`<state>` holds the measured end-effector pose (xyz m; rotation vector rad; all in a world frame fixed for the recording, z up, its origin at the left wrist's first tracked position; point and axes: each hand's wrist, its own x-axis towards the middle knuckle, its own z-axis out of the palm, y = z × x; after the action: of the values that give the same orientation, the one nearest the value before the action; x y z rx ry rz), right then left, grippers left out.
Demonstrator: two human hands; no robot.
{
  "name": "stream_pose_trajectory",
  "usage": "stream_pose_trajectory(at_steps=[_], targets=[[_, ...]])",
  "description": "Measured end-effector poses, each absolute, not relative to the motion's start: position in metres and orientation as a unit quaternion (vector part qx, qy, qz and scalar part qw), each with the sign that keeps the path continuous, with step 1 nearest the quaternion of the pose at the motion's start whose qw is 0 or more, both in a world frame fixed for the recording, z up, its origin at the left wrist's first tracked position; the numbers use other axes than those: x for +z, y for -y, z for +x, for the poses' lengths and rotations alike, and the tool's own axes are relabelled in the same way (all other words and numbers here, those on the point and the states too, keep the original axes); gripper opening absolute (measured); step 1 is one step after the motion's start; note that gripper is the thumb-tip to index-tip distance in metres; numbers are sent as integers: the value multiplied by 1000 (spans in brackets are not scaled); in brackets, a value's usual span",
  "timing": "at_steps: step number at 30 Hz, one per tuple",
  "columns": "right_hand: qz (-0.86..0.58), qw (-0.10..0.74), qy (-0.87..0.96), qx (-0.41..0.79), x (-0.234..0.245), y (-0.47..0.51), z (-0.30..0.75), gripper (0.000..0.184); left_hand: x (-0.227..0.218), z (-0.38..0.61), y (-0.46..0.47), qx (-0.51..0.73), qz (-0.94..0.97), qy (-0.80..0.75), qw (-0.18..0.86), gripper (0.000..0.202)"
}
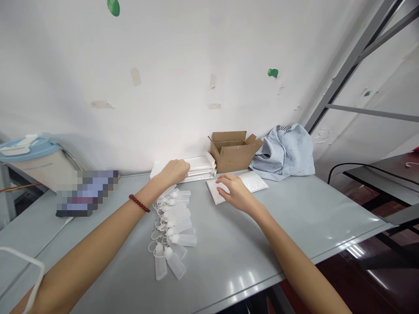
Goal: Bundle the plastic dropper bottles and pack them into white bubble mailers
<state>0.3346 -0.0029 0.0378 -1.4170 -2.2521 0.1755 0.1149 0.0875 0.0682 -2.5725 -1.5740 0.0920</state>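
Note:
My left hand point(175, 171), with a red bead bracelet at the wrist, reaches to a stack of white flat packets point(199, 168) by the wall, its fingers curled onto the stack's left edge. My right hand point(234, 190) lies with fingers spread on a white flat bag point(255, 181) on the grey table point(294, 226). Between my arms lies a row of several small translucent squeeze bottles point(175, 226) with white caps and loops.
An open brown cardboard box point(233, 150) stands by the wall, a light blue cloth bag point(284, 152) to its right. A blurred flat object point(87, 192) lies at left, beside a bin with a blue lid point(32, 150). A metal shelf frame point(356, 56) rises at right.

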Motion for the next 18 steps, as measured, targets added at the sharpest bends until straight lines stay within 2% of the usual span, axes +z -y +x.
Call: stream_pose_trajectory(at_steps=[4,8,11,13,15,18], targets=[[-523,235,818,60,36,-2,339,19,78,117,-78,21,-847,522,100,13],[-529,239,814,25,31,-5,344,22,98,106,-54,-30,-839,526,137,28],[-508,283,813,-28,29,-4,340,42,109,95,-30,-97,-835,521,147,28],[-478,315,818,-57,31,1,334,61,112,94,-16,-265,-854,444,57,24],[-439,331,831,-88,35,7,326,74,111,98,-5,-395,-834,374,-91,19],[-384,326,852,-139,40,19,315,72,106,108,5,-481,-741,321,-341,8]])
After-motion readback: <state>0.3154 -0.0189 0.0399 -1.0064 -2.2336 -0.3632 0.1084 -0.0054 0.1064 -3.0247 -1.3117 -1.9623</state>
